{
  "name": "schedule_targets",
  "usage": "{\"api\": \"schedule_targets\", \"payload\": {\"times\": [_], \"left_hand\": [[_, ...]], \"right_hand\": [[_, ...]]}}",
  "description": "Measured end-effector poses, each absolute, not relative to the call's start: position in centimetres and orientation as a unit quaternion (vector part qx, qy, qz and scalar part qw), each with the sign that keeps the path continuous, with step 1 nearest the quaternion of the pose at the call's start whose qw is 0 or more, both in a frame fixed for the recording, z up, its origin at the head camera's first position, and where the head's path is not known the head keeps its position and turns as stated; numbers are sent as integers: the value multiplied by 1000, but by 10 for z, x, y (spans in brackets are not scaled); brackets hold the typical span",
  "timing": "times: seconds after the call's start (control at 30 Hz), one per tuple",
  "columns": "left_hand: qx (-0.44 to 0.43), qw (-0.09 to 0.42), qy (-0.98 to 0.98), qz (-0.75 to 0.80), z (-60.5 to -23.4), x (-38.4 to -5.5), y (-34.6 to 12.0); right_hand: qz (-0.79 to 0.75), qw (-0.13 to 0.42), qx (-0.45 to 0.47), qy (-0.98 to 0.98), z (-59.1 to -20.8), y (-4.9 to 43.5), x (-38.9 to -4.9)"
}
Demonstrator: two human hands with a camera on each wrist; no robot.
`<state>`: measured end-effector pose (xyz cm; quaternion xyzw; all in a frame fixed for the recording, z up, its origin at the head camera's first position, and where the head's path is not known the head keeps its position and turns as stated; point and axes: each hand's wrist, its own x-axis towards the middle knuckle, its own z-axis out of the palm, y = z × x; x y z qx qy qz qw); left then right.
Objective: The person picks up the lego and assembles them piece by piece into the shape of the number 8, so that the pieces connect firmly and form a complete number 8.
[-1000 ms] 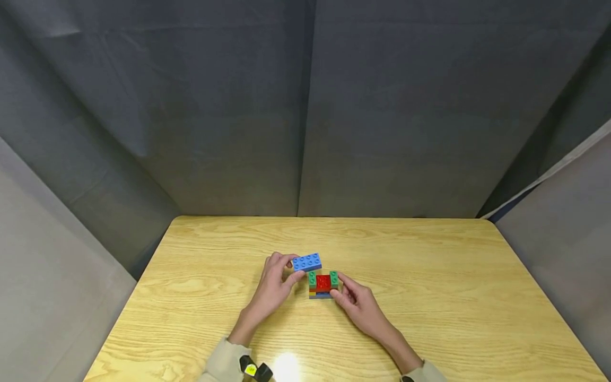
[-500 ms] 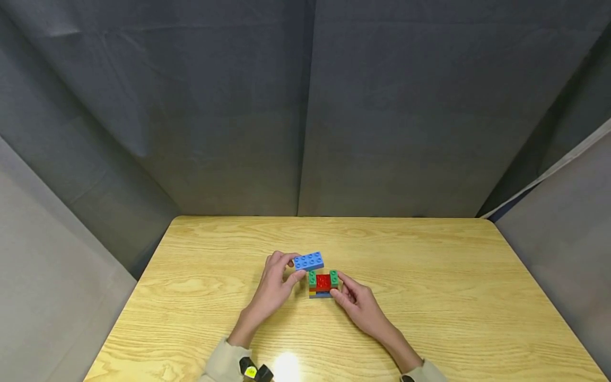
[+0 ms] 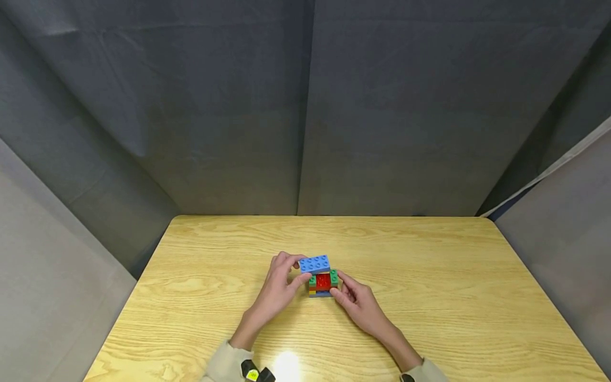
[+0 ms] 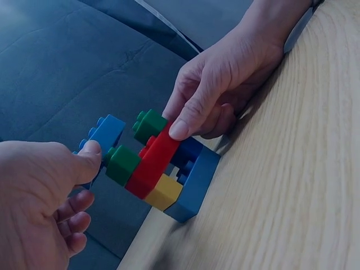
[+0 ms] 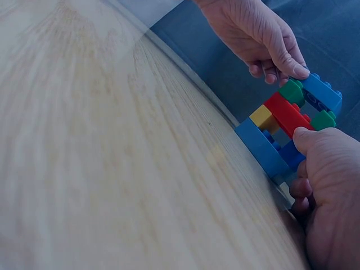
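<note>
My left hand [image 3: 276, 289] pinches a blue toy brick [image 3: 315, 264] by its left end, between thumb and fingers. The brick is just above the back of a small brick stack; whether it touches the green studs I cannot tell. Two green bricks [image 3: 333, 277] top the stack, one at each end of a red brick [image 4: 151, 162]. Below the red one sit a yellow brick [image 4: 164, 192] and a dark blue brick [image 5: 291, 154], with a gap between them. A long blue brick [image 4: 194, 188] forms the base, on the table. Thumb and fingers of my right hand [image 3: 364, 312] grip the stack's right end.
The wooden table [image 3: 191, 297] extends around the stack on all sides. Grey cloth [image 3: 229, 116] hangs behind its far edge, and pale panels [image 3: 47, 276] stand at both sides.
My left hand has carried the blue brick to the right, from behind the stack's left corner to over its back. The right hand and the stack stay in place.
</note>
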<state>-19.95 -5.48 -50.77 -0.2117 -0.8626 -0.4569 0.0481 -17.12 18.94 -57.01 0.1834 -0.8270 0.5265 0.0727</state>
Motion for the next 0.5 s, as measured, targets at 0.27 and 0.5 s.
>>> {"api": "schedule_targets", "payload": {"times": [0.27,0.5], "left_hand": [[-230,44,-856,-462,-510,-197,-50],[-238,31,-856,-458,-509,-194,-47]], "right_hand": [[525,72,182,-829,-572,189,-172],[529,76,191,-823,-572,189,-171]]}}
